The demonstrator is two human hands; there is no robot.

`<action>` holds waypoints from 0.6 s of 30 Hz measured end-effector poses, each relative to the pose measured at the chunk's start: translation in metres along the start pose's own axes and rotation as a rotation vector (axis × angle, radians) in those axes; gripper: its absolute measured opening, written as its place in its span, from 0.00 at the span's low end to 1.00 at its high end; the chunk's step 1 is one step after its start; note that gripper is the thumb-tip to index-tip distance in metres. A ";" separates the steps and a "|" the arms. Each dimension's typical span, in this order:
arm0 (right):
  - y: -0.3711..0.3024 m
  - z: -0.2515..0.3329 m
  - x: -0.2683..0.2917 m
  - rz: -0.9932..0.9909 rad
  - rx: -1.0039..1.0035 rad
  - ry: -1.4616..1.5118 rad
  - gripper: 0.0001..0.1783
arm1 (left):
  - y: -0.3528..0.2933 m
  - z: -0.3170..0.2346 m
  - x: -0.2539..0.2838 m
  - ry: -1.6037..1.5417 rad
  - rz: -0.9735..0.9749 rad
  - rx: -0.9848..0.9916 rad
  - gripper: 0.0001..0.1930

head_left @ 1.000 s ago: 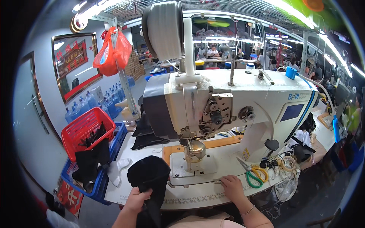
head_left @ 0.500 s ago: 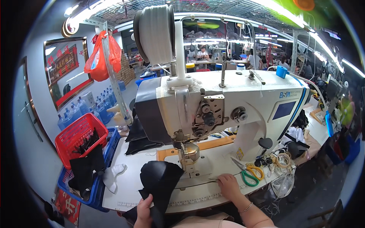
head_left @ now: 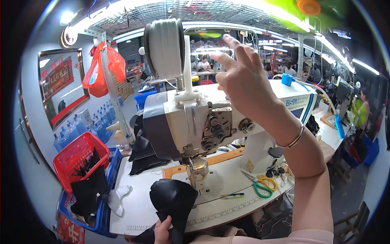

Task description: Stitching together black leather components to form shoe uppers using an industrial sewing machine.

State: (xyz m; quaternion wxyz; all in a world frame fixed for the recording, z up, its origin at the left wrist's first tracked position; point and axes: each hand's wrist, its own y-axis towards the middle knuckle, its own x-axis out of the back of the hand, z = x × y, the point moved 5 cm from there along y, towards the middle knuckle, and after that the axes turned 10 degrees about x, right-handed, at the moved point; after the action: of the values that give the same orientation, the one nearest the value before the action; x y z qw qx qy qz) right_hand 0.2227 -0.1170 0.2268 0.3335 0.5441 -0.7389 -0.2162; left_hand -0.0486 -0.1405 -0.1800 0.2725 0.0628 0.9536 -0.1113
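My left hand (head_left: 163, 229) is closed on the lower edge of a black leather-like piece (head_left: 172, 199), which has a rounded, bulging top. The piece lies on the white bed just left of the needle area of a sewing machine (head_left: 178, 122). Raised high, my right hand (head_left: 245, 75) is in front of the machine's top, its fingers spread and nothing visible in them. Small thread snips (head_left: 232, 196) rest on the bed to the right of the presser foot. Beside them lie scissors (head_left: 262, 186) with green and yellow handles.
A large white thread cone (head_left: 164, 49) stands on the machine. At left, a red basket (head_left: 65, 162) sits over a blue crate (head_left: 109, 219), near a white cut piece (head_left: 118, 199). More black pieces (head_left: 144, 160) lie behind the machine head. A printed ruler runs along the table's front.
My right hand has left the snips on the bed and risen to the machine's top. The black piece stays in my left hand. The whole view has shifted slightly.
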 end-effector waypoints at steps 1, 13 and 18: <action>0.000 -0.006 0.006 -0.141 -0.010 0.150 0.05 | 0.001 -0.001 0.000 -0.012 0.016 0.000 0.17; 0.023 -0.098 -0.071 0.324 -0.471 0.641 0.20 | 0.008 0.011 0.007 0.096 0.017 0.152 0.21; 0.020 -0.111 -0.062 0.179 -0.581 0.676 0.19 | 0.005 0.013 0.008 0.058 -0.011 0.211 0.24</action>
State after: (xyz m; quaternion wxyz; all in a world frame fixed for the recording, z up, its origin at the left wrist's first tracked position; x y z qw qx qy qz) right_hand 0.3020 -0.0471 0.3002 0.7122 0.4020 -0.5413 -0.1953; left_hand -0.0474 -0.1385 -0.1961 0.2358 0.0890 0.9445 -0.2109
